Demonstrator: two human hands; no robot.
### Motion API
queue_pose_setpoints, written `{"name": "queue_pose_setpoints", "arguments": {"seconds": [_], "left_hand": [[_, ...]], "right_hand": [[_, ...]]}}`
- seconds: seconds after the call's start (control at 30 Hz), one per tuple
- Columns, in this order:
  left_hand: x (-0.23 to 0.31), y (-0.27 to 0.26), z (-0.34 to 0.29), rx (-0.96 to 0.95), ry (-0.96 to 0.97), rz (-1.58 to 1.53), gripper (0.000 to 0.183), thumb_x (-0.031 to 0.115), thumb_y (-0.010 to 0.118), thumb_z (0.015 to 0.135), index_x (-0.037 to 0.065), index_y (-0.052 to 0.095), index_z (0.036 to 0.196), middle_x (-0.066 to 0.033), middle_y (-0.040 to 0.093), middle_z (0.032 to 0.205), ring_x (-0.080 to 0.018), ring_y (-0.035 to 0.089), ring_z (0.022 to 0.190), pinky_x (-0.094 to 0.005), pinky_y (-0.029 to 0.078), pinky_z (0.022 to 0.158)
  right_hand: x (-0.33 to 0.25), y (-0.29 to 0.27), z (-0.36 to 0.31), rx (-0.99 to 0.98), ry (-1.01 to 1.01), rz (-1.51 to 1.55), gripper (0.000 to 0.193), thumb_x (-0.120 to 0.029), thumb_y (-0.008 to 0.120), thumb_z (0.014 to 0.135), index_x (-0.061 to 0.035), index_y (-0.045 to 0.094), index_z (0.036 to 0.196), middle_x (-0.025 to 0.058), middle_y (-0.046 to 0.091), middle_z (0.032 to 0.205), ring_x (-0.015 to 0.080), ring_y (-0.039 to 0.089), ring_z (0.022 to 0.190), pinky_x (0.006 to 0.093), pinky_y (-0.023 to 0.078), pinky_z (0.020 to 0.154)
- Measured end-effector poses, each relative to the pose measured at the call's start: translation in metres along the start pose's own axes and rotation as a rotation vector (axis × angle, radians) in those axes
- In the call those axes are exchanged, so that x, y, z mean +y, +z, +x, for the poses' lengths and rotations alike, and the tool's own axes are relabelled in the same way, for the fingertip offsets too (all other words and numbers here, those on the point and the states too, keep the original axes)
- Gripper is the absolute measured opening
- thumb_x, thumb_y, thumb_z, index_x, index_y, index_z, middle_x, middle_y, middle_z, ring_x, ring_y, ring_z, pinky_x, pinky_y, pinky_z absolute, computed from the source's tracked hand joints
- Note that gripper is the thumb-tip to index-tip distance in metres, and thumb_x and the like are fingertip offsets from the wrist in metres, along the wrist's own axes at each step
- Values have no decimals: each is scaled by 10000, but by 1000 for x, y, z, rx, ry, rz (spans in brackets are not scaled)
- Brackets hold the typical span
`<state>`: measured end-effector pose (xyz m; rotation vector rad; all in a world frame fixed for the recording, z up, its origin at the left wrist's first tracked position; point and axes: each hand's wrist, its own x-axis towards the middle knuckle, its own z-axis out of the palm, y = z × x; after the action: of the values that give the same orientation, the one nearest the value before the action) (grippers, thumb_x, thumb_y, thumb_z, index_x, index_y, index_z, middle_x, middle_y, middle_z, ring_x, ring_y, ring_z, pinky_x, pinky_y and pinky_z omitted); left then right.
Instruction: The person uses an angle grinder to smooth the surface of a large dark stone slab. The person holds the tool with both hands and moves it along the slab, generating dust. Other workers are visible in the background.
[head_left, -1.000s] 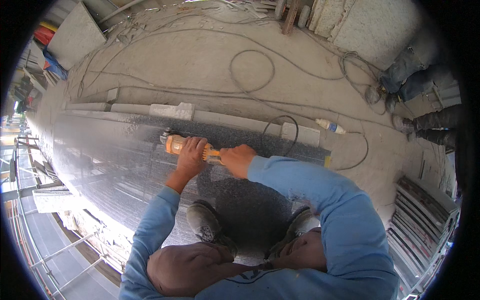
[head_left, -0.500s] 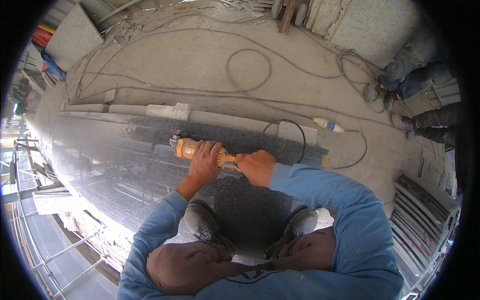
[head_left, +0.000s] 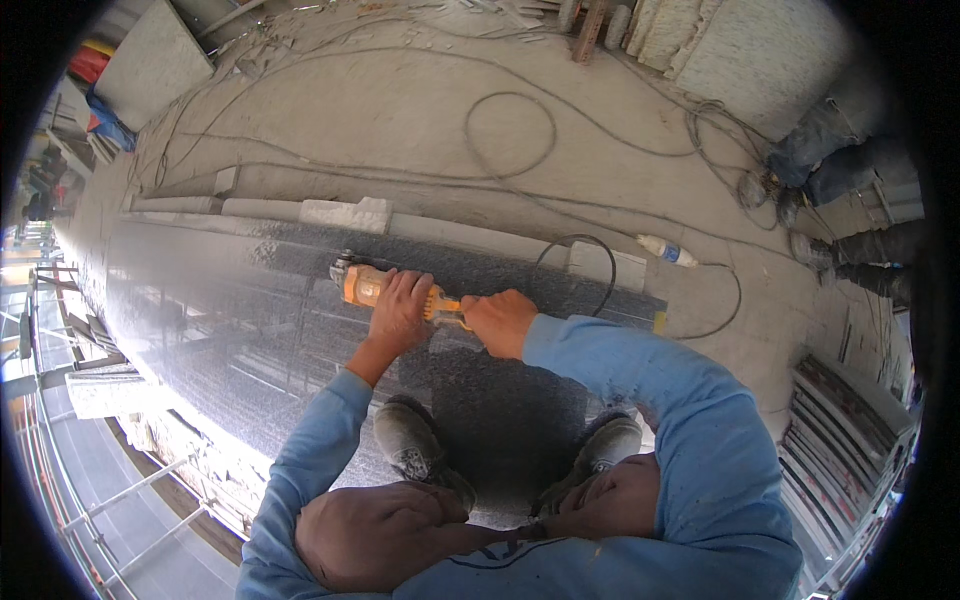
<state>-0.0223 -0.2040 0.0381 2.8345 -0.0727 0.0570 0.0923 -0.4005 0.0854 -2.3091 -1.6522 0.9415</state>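
Observation:
Both hands grip a yellow-orange angle grinder (head_left: 362, 286) held low over a dark, polished stone slab (head_left: 210, 300). My left hand (head_left: 402, 310) is wrapped round the grinder's body, just behind its metal head. Farther back, my right hand (head_left: 503, 320) is closed round the rear handle. The grinder's head points left, close to the slab's far edge; whether its disc touches the stone cannot be made out. A black power cord (head_left: 612, 270) loops from the rear over the slab's right end. Pale dust coats the slab's left part.
My shoes (head_left: 408, 440) stand on the slab. Pale stone strips (head_left: 345, 214) line its far edge. Long cables (head_left: 510, 175) snake over the dusty floor, with a white-and-blue connector (head_left: 666, 250) among them. Stacked slabs (head_left: 840, 450) stand at right; another person's legs (head_left: 870, 250) show at far right.
Gripped in both hands, the grinder has shifted slightly left and toward the slab's far edge. My grip on it looks the same.

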Motion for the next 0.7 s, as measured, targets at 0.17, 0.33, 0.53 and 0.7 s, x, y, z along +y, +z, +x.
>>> {"name": "queue_pose_setpoints", "arguments": {"seconds": [0.17, 0.33, 0.53, 0.7], "left_hand": [[-12, 2, -2, 17, 6, 6, 719, 112, 863, 599, 52, 520, 1229, -148, 573, 1109, -361, 574, 1120, -541, 385, 1076], [-20, 5, -3, 14, -6, 46, 675, 86, 835, 616, 53, 528, 1216, -147, 575, 1112, -358, 569, 1125, -533, 388, 1079], [-29, 4, -3, 13, -8, 51, 694, 60, 823, 588, 57, 530, 1217, -150, 573, 1126, -364, 565, 1107, -526, 390, 1074], [-38, 4, -5, 14, -2, 18, 723, 64, 837, 564, 60, 532, 1220, -154, 573, 1137, -367, 562, 1113, -529, 390, 1074]], "right_hand": [[0, 4, 11, 19, -20, -5, 293, -74, 683, 836, 25, 586, 1094, 171, 714, 930, 318, 736, 849, 429, 586, 708], [0, 10, 20, 71, -36, 16, 346, -50, 715, 799, 42, 572, 1101, 187, 708, 877, 332, 728, 799, 429, 574, 669], [0, 14, 30, 96, -54, 9, 345, -57, 702, 810, 50, 577, 1112, 184, 708, 867, 335, 729, 801, 425, 576, 674], [-3, 13, 36, 91, -81, -14, 284, -79, 671, 846, 33, 605, 1099, 172, 714, 942, 315, 733, 861, 433, 587, 713]]}}
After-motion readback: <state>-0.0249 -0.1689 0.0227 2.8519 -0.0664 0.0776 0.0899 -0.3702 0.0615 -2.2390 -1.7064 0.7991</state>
